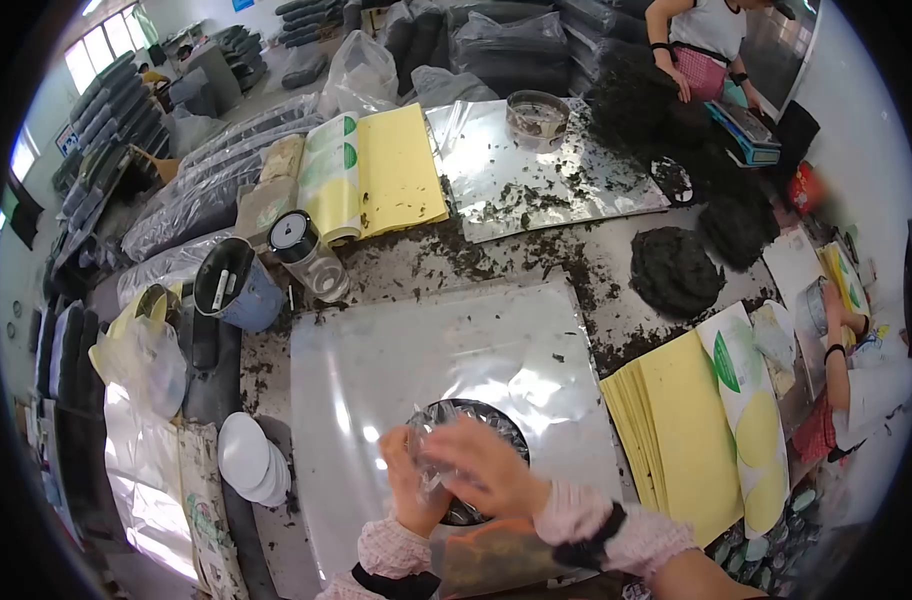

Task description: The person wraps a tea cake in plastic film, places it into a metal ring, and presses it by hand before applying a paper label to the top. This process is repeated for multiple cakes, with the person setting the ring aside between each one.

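Observation:
Both hands meet over a round dark-rimmed dish (511, 425) on a clear plastic sheet (356, 350) at the lower middle. Crumpled clear plastic film (431, 465) is between them. My left hand (411, 485) has its fingers wrapped round the film's left side. My right hand (491, 465) reaches across the film from the right, its fingers blurred by motion. What lies inside the dish is mostly hidden by the hands. Orange-tinted plastic (496, 560) lies just below them.
Yellow sheets (691, 420) lie right, white discs (251, 455) left. A blue bucket (256, 300) and lidded jar (321, 265) stand upper left. Dark clumps (676, 270) and a scrap-strewn metal sheet (566, 190) lie beyond. Two co-workers (711, 30) (861, 395) stand at the right.

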`<state>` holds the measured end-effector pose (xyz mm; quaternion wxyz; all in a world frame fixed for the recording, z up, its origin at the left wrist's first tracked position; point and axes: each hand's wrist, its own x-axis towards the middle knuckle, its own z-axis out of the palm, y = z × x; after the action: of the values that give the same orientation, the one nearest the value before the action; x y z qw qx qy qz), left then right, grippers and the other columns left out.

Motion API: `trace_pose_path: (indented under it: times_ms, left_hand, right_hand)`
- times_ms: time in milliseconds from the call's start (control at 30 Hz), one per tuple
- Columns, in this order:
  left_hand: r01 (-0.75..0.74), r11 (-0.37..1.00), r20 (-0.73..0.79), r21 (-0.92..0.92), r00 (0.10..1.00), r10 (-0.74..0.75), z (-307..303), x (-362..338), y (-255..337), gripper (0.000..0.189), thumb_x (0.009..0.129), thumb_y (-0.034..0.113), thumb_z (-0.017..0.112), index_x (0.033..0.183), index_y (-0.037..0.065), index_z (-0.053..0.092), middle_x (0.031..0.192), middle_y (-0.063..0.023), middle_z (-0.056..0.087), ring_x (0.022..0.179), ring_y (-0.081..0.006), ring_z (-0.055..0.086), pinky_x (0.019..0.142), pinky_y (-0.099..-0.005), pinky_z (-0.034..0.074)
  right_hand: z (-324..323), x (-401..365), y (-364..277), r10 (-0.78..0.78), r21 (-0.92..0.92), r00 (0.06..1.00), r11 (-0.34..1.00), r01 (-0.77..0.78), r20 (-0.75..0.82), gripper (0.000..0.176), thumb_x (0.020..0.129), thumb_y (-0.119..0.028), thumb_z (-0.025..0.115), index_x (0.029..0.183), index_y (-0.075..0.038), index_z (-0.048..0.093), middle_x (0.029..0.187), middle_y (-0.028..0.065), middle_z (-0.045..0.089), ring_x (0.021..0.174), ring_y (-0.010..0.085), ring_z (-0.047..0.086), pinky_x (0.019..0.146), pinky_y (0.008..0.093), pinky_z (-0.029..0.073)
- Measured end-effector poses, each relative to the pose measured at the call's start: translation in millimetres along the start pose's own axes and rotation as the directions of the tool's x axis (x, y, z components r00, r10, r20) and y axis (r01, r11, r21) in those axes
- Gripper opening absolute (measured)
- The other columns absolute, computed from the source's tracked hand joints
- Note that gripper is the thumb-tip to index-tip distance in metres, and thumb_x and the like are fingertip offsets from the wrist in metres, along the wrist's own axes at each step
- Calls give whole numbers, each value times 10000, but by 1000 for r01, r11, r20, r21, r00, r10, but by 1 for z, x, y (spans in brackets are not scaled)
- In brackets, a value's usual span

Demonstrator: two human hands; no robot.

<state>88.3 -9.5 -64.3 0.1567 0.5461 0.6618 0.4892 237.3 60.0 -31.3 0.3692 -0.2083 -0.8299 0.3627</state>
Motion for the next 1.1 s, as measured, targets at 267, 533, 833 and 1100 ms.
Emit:
trace_pose_path:
  times_ms: [267,533,833,1100]
  left_hand:
    - [-325,937,524,131,825,213,-18,12,32,794,737,116,690,1470,-28,418,1511,-269,416,1432,-429,374,1177,-534,294]
    - [-458,818,644,349,751,146,-9,1,37,801,847,324,679,1492,-47,385,1609,-276,267,1515,-430,210,1222,-545,153]
    - [-487,802,659,346,735,162,-7,9,38,804,847,361,689,1440,-108,414,1577,-319,290,1487,-489,223,1209,-568,168]
    - [-479,801,644,359,749,159,-11,6,46,792,864,355,687,1458,-91,411,1571,-321,296,1488,-480,235,1210,-558,183]
  right_hand:
    - [6,-27,-5,136,-342,990,929,-140,-37,339,831,-82,607,1155,4,658,1276,185,608,1231,359,573,1041,436,481]
    - [9,-40,0,221,-405,965,877,-259,-139,127,828,-90,555,863,6,630,937,163,625,922,325,650,756,399,545]
    - [-239,-243,78,-51,-735,734,5,-678,-677,308,852,-74,643,1153,-13,664,1142,171,692,1162,365,609,950,456,507]
    - [-276,-234,79,94,-436,471,254,-863,-877,142,922,-158,639,971,-68,737,955,178,714,875,328,703,783,442,544]
